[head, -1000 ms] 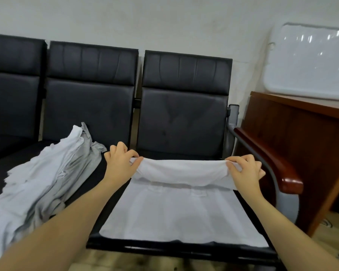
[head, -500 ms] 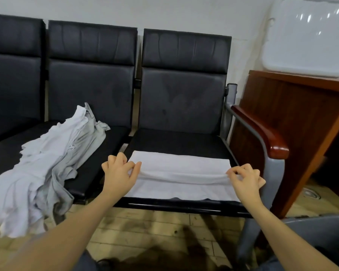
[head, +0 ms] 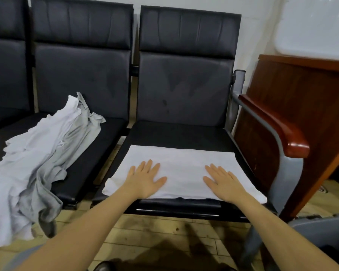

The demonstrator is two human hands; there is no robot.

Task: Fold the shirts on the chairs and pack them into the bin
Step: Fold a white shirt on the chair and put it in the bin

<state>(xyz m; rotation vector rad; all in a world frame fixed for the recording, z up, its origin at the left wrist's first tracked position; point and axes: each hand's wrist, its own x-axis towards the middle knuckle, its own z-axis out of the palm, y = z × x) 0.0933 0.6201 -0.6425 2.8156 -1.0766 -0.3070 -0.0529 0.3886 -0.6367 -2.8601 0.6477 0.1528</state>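
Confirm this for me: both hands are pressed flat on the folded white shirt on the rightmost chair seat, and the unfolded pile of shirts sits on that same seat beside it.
Not quite. The head view shows the left hand and right hand flat on the folded white shirt on the rightmost chair seat, but the unfolded pile of shirts lies on the neighbouring seat to the left, spilling over its front edge.

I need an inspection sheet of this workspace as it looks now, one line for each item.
Surface: black padded chair seat, part of a row of joined chairs.
Job's things: folded white shirt lies flat at the seat's front; heap of unfolded white and grey shirts drapes off the next seat; grey bin rim at lower right.
Clutter: nothing seen.
Grips: left hand and right hand press flat on the shirt.
Cables: nothing seen.
Surroundings: reddish wooden desk, wooden armrest, plank floor.
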